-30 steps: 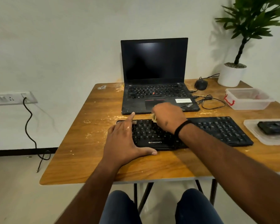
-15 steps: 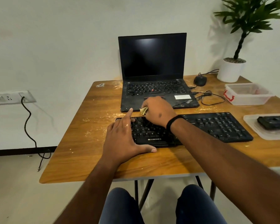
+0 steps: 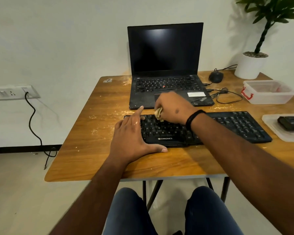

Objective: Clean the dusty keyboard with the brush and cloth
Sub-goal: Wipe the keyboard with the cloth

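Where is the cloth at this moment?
In the head view the cloth is bunched in the right hand, pressed on the upper left keys of the black keyboard, just in front of the laptop.

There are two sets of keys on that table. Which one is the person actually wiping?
The separate black keyboard lying in front, marked Zebronics. The right hand holds a cloth on its keys; the left hand steadies it. The laptop behind goes untouched.
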`<state>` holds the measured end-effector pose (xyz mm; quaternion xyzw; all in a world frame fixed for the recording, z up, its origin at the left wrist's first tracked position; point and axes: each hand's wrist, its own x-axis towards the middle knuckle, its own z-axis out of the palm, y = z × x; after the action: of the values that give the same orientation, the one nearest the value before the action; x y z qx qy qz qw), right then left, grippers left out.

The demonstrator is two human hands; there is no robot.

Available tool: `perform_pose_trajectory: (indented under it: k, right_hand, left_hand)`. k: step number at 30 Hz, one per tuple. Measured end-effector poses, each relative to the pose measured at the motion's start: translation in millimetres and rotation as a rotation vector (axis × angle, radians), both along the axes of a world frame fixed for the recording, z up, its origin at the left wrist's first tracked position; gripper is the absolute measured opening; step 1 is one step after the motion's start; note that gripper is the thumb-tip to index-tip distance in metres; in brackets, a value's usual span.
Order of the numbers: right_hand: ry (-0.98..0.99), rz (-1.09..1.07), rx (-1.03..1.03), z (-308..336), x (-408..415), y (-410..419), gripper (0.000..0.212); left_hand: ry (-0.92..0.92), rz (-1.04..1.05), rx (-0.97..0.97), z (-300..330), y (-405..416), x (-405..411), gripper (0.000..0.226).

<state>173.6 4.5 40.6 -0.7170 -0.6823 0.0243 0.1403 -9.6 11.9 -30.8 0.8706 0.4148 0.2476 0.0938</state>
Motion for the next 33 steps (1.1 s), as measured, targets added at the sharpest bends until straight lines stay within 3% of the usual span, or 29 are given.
perform_pose_trajectory:
  k: [3,8,13,18,23,29,33]
  right_hand:
    - [-0.071,-0.051,0.012,-14.6,3.2,0.3,0.020]
    - [0.042,-0.065,0.074,-3.0,13.4,0.7,0.026]
    - [-0.141,-0.006,0.051,-16.1,10.2,-7.0,0.022]
    - [-0.002,-0.085,0.003,1.3,26.2,-4.8,0.023]
    - [-0.135,-0.049,0.023,-12.7,21.8,-15.0,0.023]
    - [0.056,-0.063,0.082,-3.2,23.4,-14.1,0.029]
    - [-0.031,-0.089,0.033,-14.6,25.1,-16.3,0.021]
  left_hand:
    - [0.000,-0.006,0.004,1.2,-1.5,-0.1,0.142]
    - [0.000,0.001,0.003,1.1,-1.1,-1.7,0.140]
    - [0.001,-0.004,0.000,2.1,-2.1,-0.9,0.138]
    - [-0.003,-0.005,-0.010,3.2,-1.9,-1.6,0.137]
    - [-0.002,-0.006,-0.011,3.5,-2.4,-0.4,0.138]
    - [-0.021,-0.001,-0.015,3.3,-3.7,-2.4,0.136]
    - [-0.023,-0.006,-0.018,3.9,-2.9,-1.6,0.135]
